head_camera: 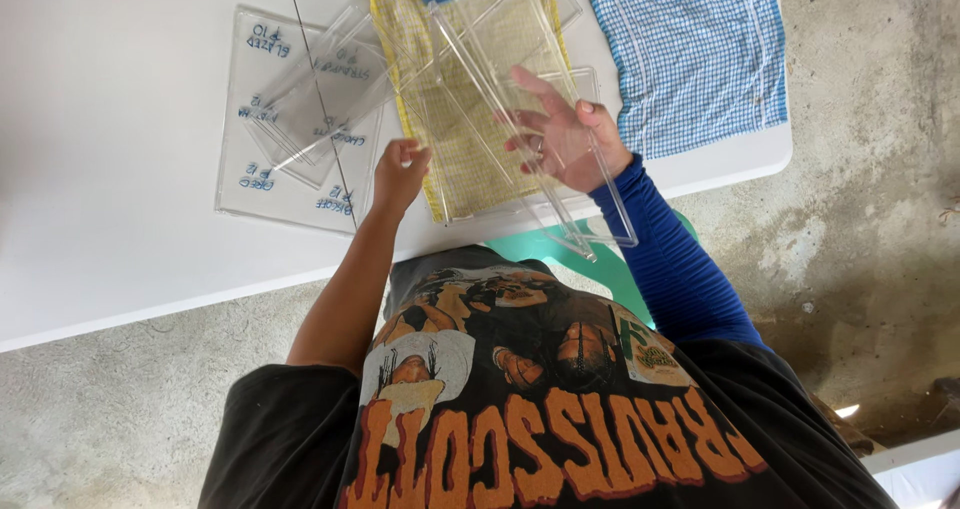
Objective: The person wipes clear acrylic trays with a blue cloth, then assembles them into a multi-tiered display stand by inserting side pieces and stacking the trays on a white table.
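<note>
My right hand (560, 134), on an arm in a blue sleeve, holds a clear acrylic tray (520, 59) tilted above the table, fingers spread against its underside. My left hand (398, 174) is closed near the table's front edge, pinching the corner of a yellow checked cloth (465, 154) that lies under the tray. Through the clear plastic the cloth shows plainly.
Flat clear acrylic sheets (290, 119) with blue handwriting lie stacked to the left on the white table (110, 149). A blue checked cloth (695, 49) lies at the right end. A green chair (590, 259) sits below the table edge, over a concrete floor (870, 199).
</note>
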